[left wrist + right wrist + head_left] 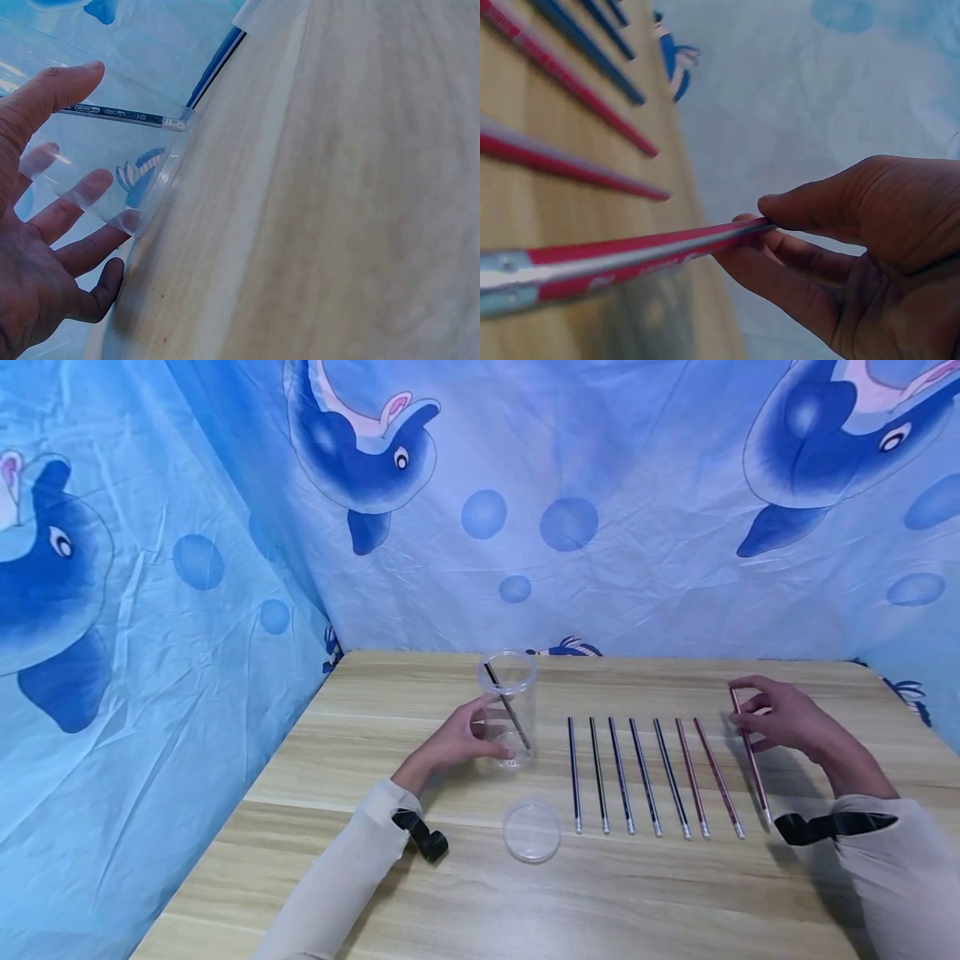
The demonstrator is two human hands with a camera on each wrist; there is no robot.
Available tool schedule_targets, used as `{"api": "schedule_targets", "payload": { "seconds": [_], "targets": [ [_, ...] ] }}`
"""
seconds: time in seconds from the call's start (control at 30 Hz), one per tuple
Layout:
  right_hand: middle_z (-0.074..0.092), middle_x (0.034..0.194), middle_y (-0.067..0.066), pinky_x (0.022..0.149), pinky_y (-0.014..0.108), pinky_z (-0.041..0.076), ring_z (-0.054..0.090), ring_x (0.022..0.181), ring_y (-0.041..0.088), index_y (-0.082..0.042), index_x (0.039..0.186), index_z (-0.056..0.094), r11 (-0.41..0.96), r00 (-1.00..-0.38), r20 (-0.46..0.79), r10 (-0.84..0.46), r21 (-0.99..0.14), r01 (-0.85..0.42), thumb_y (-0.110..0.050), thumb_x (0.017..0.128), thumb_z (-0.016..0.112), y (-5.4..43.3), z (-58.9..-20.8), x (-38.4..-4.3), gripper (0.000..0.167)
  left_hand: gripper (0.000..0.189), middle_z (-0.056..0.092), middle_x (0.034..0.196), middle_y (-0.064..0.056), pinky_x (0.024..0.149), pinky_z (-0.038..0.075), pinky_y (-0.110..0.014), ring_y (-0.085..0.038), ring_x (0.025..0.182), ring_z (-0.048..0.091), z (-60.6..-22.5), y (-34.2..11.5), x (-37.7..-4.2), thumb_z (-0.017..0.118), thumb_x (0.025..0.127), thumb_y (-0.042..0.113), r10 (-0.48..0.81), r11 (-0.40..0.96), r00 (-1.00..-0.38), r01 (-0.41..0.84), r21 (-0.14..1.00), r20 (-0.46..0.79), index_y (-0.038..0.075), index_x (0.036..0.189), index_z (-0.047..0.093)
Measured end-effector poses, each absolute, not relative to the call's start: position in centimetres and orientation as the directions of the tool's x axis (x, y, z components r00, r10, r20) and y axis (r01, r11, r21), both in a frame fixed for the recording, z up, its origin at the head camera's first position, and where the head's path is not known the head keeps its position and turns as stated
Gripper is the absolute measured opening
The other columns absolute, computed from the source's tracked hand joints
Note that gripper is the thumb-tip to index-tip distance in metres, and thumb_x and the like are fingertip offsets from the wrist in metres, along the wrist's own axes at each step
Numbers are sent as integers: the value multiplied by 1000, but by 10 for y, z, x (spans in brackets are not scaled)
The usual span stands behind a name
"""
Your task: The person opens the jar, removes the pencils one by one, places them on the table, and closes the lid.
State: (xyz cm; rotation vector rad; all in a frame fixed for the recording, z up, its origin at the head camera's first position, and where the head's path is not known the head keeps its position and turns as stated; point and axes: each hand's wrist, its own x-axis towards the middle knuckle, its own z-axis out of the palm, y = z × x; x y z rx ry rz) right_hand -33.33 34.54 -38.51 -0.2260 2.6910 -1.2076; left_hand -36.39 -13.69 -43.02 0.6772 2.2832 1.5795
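Observation:
My left hand point(456, 741) holds a clear plastic cup point(527, 714) around its lower side, thumb in front and fingers behind. Inside the cup leans a dark pencil point(507, 706); the left wrist view shows its silver end point(174, 124) down at the cup's base. At the right of the table, my right hand point(789, 720) pinches a red pencil point(753, 770) near its far end, between thumb and fingers. That pencil slants toward me, its silver end point(508, 283) closest to the right wrist camera.
Between the hands lies a row of several pencils, dark blue or black ones point(619, 777) at left and two red ones point(717, 777) at right. A clear round lid point(532, 832) lies in front of the cup. Blue dolphin-print cloth point(652, 593) hangs behind the wooden table point(600, 902).

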Motion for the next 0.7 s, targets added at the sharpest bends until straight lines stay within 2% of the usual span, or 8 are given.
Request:
{"api": "schedule_targets", "payload": {
  "seconds": [0.1, 0.27, 0.47, 0.7],
  "targets": [
    [55, 105, 28, 66, 43, 61, 66, 88, 34, 14, 146, 26, 671, -964, -149, -219, -741, -38, 0, 97, 58, 349, -394, -336, 60, 92, 57, 139, -9, 107, 43, -48, -33, 128, 54, -430, -137, -364, 86, 78, 11, 532, 290, -846, 219, 932, 33, 24, 154, 37],
    [53, 100, 23, 65, 42, 60, 64, 80, 26, 13, 144, 29, 692, -953, -218, -211, -722, 12, -4, 95, 62, 350, -404, -341, 62, 93, 58, 138, -7, 106, 43, -47, -31, 128, 54, -431, -139, -363, 87, 77, 13, 518, 296, -855, 208, 932, 27, 25, 154, 36],
    [54, 91, 17, 61, 40, 57, 62, 72, 25, 10, 141, 35, 728, -943, -267, -199, -685, 40, -9, 92, 68, 348, -411, -343, 62, 94, 58, 138, -7, 107, 43, -48, -32, 129, 53, -430, -139, -363, 86, 78, 13, 519, 304, -854, 213, 928, 26, 25, 155, 34],
    [53, 84, 13, 60, 39, 57, 63, 68, 23, 8, 138, 39, 755, -943, -264, -203, -656, 21, -10, 91, 71, 349, -416, -341, 60, 94, 59, 137, -6, 106, 43, -48, -32, 127, 55, -430, -137, -364, 87, 77, 14, 518, 304, -855, 206, 930, 20, 28, 155, 35]
  ]
}}
